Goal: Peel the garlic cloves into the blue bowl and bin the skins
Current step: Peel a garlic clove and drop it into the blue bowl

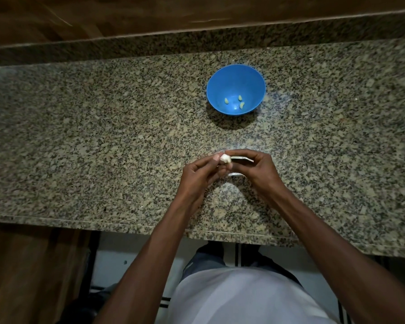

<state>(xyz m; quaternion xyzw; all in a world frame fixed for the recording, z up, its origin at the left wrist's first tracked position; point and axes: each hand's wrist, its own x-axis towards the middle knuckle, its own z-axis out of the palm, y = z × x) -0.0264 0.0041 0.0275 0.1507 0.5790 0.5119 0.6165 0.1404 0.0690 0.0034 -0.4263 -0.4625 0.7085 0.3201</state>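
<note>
Right now the blue bowl (236,77) sits toward the back of the speckled granite counter (103,136), and inside it lie three peeled cloves (226,101), pale yellow, spread apart on the bottom. Nearer the front edge, both hands meet above the counter. The left hand (198,175) and the right hand (255,167) have their grips closed together on one white garlic piece (295,159) held between the fingertips, still in its skin as far as I can see. Under the right hand something flat and white (241,160) lies on the counter; only its edges show, so I cannot tell what it is. The bowl stands well apart from the hands.
</note>
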